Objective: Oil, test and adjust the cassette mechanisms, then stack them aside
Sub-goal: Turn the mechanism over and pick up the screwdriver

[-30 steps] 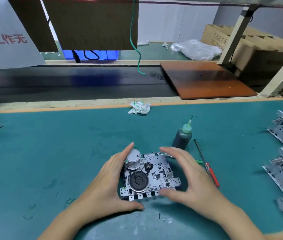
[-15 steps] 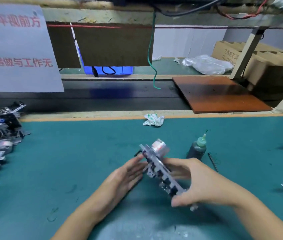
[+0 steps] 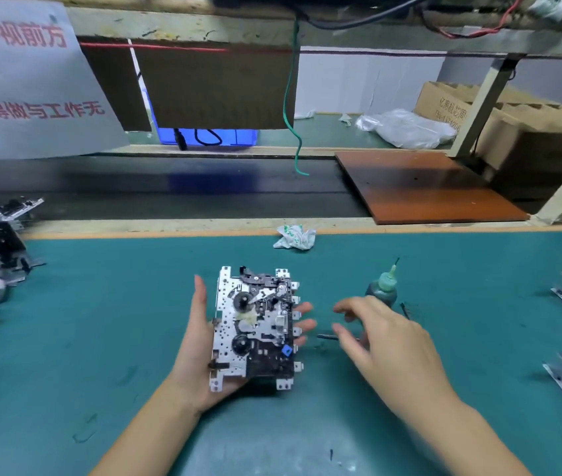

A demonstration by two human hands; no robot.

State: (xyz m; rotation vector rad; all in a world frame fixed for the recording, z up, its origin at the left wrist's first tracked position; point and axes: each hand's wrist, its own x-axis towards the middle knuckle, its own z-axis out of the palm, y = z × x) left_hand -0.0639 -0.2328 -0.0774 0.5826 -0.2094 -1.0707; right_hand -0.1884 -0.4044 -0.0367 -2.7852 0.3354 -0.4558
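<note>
1. While it lies face up across the left hand (image 3: 200, 341), the silver-and-black metal cassette mechanism (image 3: 253, 326) sits above the green desk (image 3: 100, 338), its long axis running away from the person and its two black reel hubs showing.
2. Left fingers (image 3: 301, 326) stick out nearly straight from under its right edge and the thumb lies along its left edge, so the hand cradles it without clamping.
3. Just right of the mechanism, the right hand (image 3: 386, 341) hovers with fingers spread and loosely bent, holding nothing.
4. Beyond those fingers stands the dark green plastic oil bottle (image 3: 382, 292) with its pale nozzle upright; the right hand is much nearer to it, so oiling probably falls to that hand.
5. Half a second earlier both hands held the mechanism on edge; now it is turned flat, the right hand has let go, and the red-handled screwdriver seen a second ago is hidden.
</note>
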